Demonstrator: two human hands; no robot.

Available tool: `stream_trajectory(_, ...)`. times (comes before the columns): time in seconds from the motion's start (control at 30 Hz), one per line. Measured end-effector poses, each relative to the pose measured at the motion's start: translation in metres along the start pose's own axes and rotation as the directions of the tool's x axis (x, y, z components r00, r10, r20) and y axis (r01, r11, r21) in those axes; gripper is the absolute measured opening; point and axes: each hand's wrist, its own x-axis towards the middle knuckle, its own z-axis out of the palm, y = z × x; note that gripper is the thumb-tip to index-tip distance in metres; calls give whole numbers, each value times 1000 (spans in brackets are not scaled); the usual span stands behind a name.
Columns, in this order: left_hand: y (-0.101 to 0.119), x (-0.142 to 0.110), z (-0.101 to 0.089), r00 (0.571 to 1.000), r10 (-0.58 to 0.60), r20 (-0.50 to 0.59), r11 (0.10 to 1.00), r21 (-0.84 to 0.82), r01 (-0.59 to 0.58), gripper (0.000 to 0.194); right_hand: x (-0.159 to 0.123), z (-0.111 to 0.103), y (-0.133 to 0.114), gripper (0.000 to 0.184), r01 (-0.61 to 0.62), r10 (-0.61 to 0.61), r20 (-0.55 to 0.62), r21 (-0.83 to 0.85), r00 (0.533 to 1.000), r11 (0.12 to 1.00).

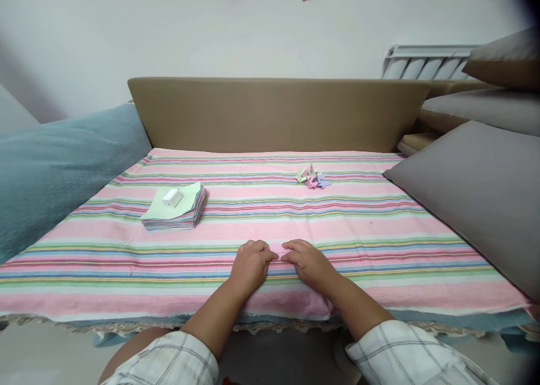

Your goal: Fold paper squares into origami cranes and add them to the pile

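Observation:
A small piece of pink paper [277,248] with a crease across it lies on the striped cloth near the front edge. My left hand [252,263] grips its left side between thumb and fingers, and my right hand [309,263] pinches its right side. Most of the paper's two ends is hidden under my fingers. To the left stands a thick stack of coloured paper sheets [172,210], pale green on top, with a small white block [172,197] resting on it. Farther back on the right sits a little heap of folded paper pieces [311,178] in green, pink and purple.
The striped cloth [253,205] covers the seat up to a brown backrest [278,115]. A blue-covered armrest [71,165] bounds the left. Grey cushions [476,193] are piled along the right, near a white radiator [430,58].

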Motion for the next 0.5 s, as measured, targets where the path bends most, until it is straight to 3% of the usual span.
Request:
stream_trajectory(0.23, 0, -1, 0, 1000, 2, 0, 1000, -4, -2, 27, 3, -2, 5, 27, -43, 42, 25, 74, 999, 996)
stream_trajectory(0.37, -1, -1, 1, 1000, 8, -13, 1000, -12, -8, 26, 0, -10, 2, 33, -95, 95, 7, 166, 995, 982)
stream_trajectory(0.5, -2, 0, 2, 1000, 21, -11, 1000, -14, -21, 27, -3, -12, -1, 39, -35, 31, 34, 133, 999, 990)
